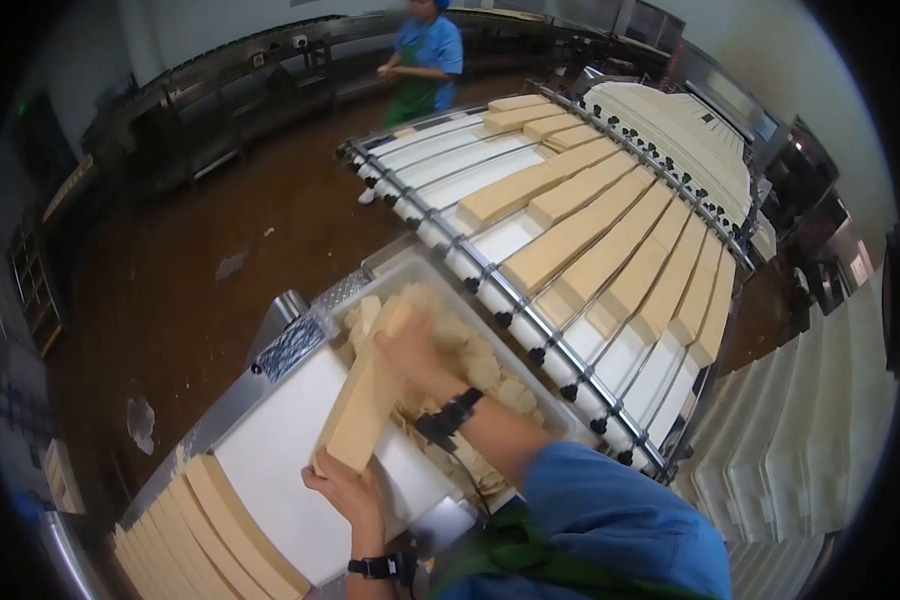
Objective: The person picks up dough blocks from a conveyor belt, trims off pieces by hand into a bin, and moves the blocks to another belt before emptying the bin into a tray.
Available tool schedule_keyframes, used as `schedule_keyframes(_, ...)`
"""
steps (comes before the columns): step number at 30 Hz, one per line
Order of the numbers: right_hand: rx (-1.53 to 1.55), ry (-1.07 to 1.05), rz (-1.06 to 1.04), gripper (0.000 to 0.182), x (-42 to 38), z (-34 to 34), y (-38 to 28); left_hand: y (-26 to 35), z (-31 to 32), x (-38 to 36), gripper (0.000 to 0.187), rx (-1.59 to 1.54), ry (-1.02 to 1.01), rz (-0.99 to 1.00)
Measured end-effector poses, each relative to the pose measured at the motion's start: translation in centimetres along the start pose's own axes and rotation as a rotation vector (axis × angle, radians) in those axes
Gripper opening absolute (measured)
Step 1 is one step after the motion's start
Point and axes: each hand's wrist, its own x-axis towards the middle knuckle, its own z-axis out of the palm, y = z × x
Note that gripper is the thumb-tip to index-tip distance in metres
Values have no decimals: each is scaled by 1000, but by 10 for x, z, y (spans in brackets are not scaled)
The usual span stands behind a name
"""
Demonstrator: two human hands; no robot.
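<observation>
A long, pale yellow stack of dough sheets [358, 408] lies slanted over the white work surface [290, 455] and the edge of a scrap bin. My left hand [348, 488] grips its near end, with thumb and fingers on either side. Around the far end closes my right hand [417, 355], partly smeared by motion. Blurred pale dough shows just beyond its fingers. Beneath my right forearm, the grey plastic bin [510, 355] holds many loose dough scraps [475, 365].
Several long dough stacks [215, 520] lie side by side at lower left. A conveyor [505, 237] beyond the bin carries more stacks between metal guide rods. White stacked trays [780, 450] stand at right. A person in blue [430, 55] stands across the brown floor [220, 270].
</observation>
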Motion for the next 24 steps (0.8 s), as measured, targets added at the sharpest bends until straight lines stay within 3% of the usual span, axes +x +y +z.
schedule_keyframes(3,47,255,-217,72,67,-41,15,58,31,40,73,-101,195,143)
schedule_keyframes(7,347,423,-309,72,172,-84,26,125,83,102,73,-175,433,433)
schedule_keyframes(10,394,435,-291,73,241,-109,32,168,108,138,73,-175,399,569)
schedule_keyframes(15,395,446,-158,73,315,-133,26,227,145,190,72,-293,269,568)
schedule_keyframes(18,288,355,-89,69,338,-152,25,244,163,224,60,-308,226,611)
schedule_keyframes(21,-336,-18,39,70,368,-182,40,232,186,264,44,-329,71,654)
schedule_keyframes(22,-513,-77,28,73,379,-184,52,230,194,276,40,-333,6,661)
schedule_keyframes(24,-549,-51,19,71,395,-185,67,233,208,292,36,-286,-68,666)
